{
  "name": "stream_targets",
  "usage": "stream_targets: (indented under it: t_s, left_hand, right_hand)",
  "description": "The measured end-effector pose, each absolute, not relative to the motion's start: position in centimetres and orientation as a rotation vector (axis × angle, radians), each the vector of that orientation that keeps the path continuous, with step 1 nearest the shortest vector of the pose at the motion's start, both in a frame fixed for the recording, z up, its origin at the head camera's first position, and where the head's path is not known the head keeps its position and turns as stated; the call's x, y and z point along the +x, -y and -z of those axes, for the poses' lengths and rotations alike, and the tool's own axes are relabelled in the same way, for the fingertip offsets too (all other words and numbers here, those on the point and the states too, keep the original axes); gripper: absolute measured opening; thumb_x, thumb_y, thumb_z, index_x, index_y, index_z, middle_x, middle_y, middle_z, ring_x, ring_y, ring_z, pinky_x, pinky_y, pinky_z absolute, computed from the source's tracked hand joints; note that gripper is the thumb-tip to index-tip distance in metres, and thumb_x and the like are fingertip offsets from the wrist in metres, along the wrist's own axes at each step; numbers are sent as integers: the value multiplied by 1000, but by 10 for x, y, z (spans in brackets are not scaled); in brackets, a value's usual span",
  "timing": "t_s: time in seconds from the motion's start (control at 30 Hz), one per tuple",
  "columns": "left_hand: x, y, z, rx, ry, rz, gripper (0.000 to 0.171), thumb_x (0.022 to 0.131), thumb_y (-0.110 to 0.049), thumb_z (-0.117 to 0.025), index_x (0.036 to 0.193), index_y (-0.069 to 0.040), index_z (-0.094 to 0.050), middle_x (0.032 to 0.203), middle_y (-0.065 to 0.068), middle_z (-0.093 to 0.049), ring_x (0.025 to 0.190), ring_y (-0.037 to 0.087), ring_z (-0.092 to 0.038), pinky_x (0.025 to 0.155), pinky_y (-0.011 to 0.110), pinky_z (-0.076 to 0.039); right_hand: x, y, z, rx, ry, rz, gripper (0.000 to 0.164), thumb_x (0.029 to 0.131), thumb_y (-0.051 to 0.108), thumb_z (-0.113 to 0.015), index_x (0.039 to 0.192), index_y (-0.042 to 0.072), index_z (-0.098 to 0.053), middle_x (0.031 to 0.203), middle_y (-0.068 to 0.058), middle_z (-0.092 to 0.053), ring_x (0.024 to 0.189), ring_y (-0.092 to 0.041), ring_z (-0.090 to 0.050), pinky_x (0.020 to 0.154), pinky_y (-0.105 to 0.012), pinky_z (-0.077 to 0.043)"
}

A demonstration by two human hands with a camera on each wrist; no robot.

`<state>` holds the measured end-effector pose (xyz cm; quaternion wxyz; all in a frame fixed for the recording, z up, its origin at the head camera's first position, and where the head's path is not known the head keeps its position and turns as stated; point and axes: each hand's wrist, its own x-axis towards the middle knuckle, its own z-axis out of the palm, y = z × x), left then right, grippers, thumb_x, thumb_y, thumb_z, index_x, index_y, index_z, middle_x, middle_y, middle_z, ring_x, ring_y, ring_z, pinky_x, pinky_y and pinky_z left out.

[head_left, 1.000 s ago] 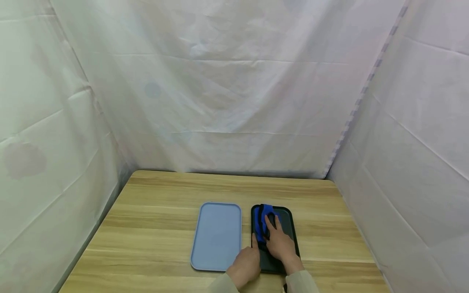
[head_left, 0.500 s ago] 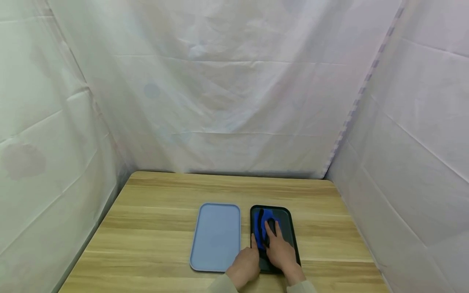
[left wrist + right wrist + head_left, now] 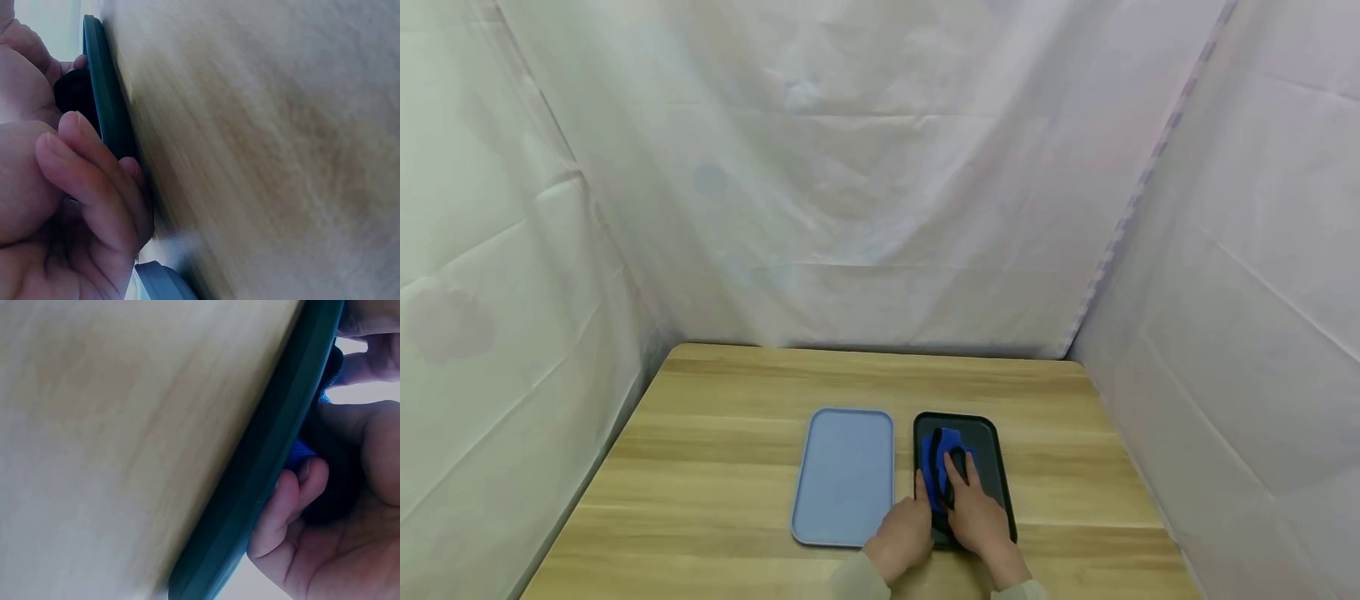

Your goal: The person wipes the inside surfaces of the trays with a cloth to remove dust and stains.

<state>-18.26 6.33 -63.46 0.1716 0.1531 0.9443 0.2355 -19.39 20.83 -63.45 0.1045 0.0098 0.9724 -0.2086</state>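
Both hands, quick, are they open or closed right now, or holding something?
Left hand: pointer finger straight, others curled; can't tell if it's gripping.
Right hand: two fingers spread on the blue-and-black thing; can't tell if it's gripping.

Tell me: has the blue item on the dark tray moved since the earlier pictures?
Yes, toward the near side: in the head view, the blue item lies farther from the far rim of the dark tray.
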Motion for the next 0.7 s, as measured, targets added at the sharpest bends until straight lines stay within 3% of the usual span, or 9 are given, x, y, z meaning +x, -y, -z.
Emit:
stream_targets:
  t_s: [0.37, 0.7]
  left_hand:
    - [-186, -64, 631, 408, -2640, -651, 92, 89, -9, -75, 163, 3, -21, 54, 3, -52, 45, 16, -50, 45, 30, -42]
    - [-188, -65, 634, 412, -2669, -623, 96, 87, -10, -78, 162, 5, -21, 60, 4, -56, 50, 15, -51, 51, 30, -47]
  right_hand:
    - [-190, -209, 632, 11, -2886, 614, 83, 93, 16, -75, 164, 26, -33, 170, -25, -20, 43, -16, -44, 42, -31, -35]
    - [-186, -213, 633, -11, -2871, 611, 83, 94, 27, -76, 164, 29, -32, 171, -24, -19, 44, -16, -45, 44, -32, -36]
